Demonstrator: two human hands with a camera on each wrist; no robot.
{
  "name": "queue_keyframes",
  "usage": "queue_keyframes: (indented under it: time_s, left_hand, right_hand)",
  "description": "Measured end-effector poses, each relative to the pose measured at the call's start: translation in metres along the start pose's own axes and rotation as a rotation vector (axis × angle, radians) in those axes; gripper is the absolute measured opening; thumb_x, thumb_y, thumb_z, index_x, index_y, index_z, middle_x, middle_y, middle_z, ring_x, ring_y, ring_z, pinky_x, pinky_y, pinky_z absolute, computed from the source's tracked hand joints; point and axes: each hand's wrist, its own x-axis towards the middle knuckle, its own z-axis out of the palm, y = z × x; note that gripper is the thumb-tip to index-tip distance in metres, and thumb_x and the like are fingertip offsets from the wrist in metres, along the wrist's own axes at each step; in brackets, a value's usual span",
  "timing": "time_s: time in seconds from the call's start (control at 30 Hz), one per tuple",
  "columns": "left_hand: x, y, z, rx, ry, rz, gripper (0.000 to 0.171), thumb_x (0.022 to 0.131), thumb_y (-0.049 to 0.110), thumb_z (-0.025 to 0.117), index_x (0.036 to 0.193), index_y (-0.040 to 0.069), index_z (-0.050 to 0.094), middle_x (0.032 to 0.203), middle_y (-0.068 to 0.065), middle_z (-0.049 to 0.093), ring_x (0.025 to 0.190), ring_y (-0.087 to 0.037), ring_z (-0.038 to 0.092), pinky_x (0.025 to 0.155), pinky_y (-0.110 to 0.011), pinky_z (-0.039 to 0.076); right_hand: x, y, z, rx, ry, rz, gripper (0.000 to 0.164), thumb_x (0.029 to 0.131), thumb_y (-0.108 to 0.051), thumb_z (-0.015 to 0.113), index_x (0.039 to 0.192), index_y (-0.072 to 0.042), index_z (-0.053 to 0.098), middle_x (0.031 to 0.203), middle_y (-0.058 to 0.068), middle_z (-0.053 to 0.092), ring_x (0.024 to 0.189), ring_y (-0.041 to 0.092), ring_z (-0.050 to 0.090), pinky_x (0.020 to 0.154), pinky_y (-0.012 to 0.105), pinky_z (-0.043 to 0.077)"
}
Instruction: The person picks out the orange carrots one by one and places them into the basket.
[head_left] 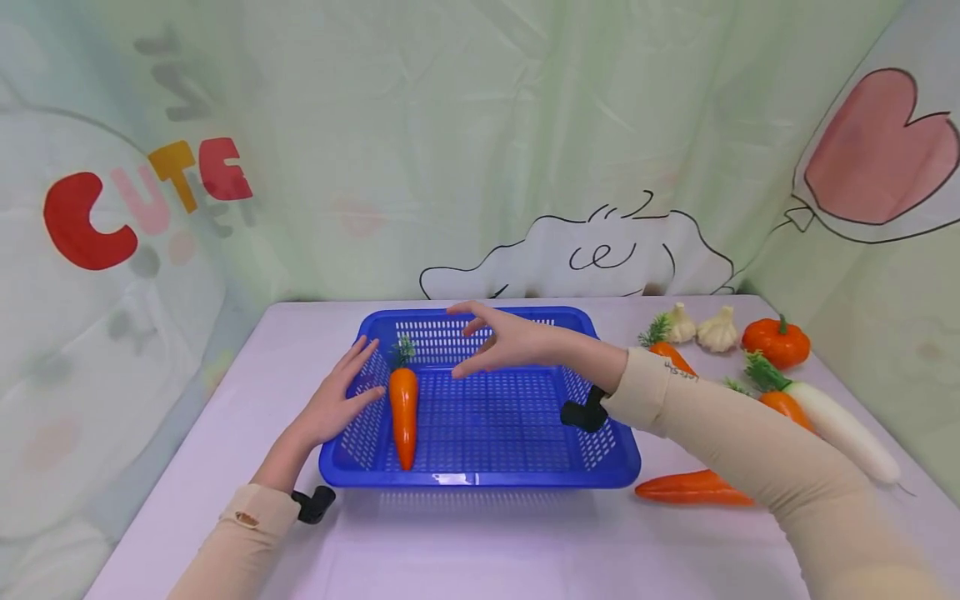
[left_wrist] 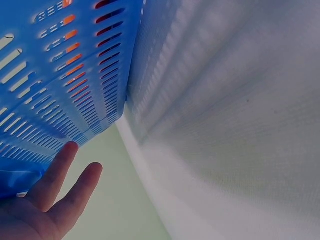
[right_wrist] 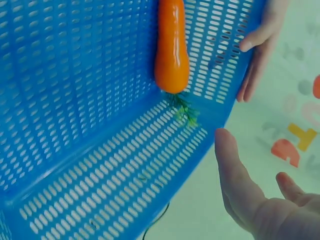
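A blue plastic basket [head_left: 480, 479] with slotted walls stands on the table. One orange carrot [head_left: 405, 417] with a green top lies inside along its left wall, tip toward the front. My left hand [head_left: 337, 400] rests at the basket's left rim, fingers straight and thumb reaching over the edge. Over the basket hovers my right hand [head_left: 506, 337], with fingers spread, thumb apart and nothing held. In the right wrist view the carrot [right_wrist: 172, 55] lies beyond the right fingers, its leafy end against the back wall.
On the right side of the table lie a carrot [head_left: 693, 487], more carrots partly behind the right sleeve, a white radish [head_left: 843, 429], two garlic bulbs [head_left: 717, 330] and a small orange pumpkin [head_left: 776, 342]. A printed curtain [head_left: 480, 167] hangs behind the table.
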Motion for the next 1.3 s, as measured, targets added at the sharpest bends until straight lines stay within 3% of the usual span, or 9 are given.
queue_keyframes:
  time_s: [0.27,0.67,1.1,1.3]
  left_hand:
    - [0.0,0.0,0.0,-0.001,0.003,0.006,0.068,0.088,0.027,0.055,0.146,0.014,0.022,0.152,-0.012,0.009,0.135,-0.04,0.014,0.096,-0.067,0.02]
    - [0.001,0.0,0.001,0.008,0.006,0.003,0.067,0.088,0.027,0.055,0.146,0.015,0.022,0.152,-0.012,0.009,0.135,-0.04,0.014,0.096,-0.068,0.02]
    - [0.001,0.001,0.0,0.002,0.003,-0.006,0.068,0.088,0.027,0.055,0.146,0.016,0.022,0.152,-0.012,0.009,0.135,-0.04,0.014,0.096,-0.067,0.02]
    - [0.0,0.001,-0.001,0.0,0.006,0.0,0.067,0.088,0.026,0.055,0.146,0.015,0.023,0.152,-0.012,0.01,0.135,-0.04,0.014,0.096,-0.067,0.02]
  right_hand:
    - [-0.026,0.01,-0.014,-0.067,0.059,-0.053,0.082,0.076,-0.032,0.075,0.141,-0.024,0.026,0.135,0.014,0.039,0.101,0.023,0.058,0.082,0.04,0.05]
    - [-0.064,0.035,-0.04,-0.055,0.143,-0.137,0.081,0.078,-0.022,0.073,0.142,-0.017,0.025,0.134,0.018,0.039,0.106,0.029,0.056,0.08,0.041,0.051]
    - [-0.099,0.061,-0.057,-0.049,0.259,-0.156,0.078,0.079,-0.012,0.072,0.142,-0.014,0.026,0.131,0.018,0.04,0.108,0.037,0.052,0.079,0.044,0.052]
    - [-0.114,0.075,-0.064,-0.058,0.309,-0.125,0.079,0.08,-0.011,0.07,0.143,-0.015,0.023,0.133,0.021,0.038,0.109,0.041,0.051,0.079,0.044,0.052]
